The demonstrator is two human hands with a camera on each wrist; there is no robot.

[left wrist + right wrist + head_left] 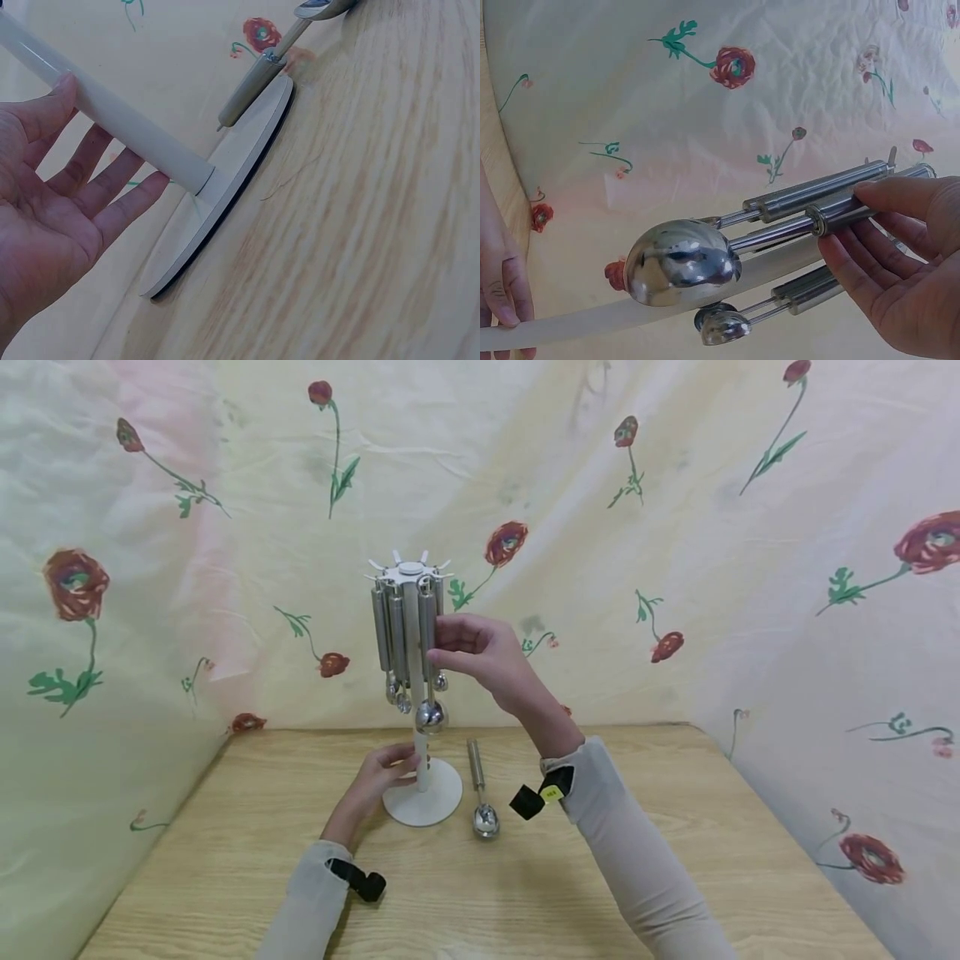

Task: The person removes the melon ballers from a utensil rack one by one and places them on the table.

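Scoop: held upright, bowl down, at the front of the stand; its round bowl (pixel 431 717) hangs clear of the bench. It cannot be told whether its ring (pixel 424 581) is seated at the hooked top (pixel 409 568).
Handling of the scoop: best done, it is judged, with the handle (pixel 836 210) held vertical and in line with its hook. The ring's seating should be checked before the fingers are loosened, and a knock against neighbouring handles avoided.
Right grip (pixel 483 656): closed to a light pinch, with the thumb on one side of the scoop's handle and the fingers on the other.
Stand: set upright on its round base (pixel 442 806), towards the bench's far edge and a little left of middle.
Left grip (pixel 45 180): loosely curved about the lower pole (pixel 139 131), thumb and fingertips touching it. A steadying hold this low is judged useful against tipping.
Hanging tools (pixel 381 631): suspended by their handles round the pole, close beside the scoop.
Loose spoon (pixel 486 821): laid just right of the base, its handle pointed to the far edge.
Bench (pixel 615 860): wood-grained, backed by flowered cloth (pixel 675 568) beyond its far edge.
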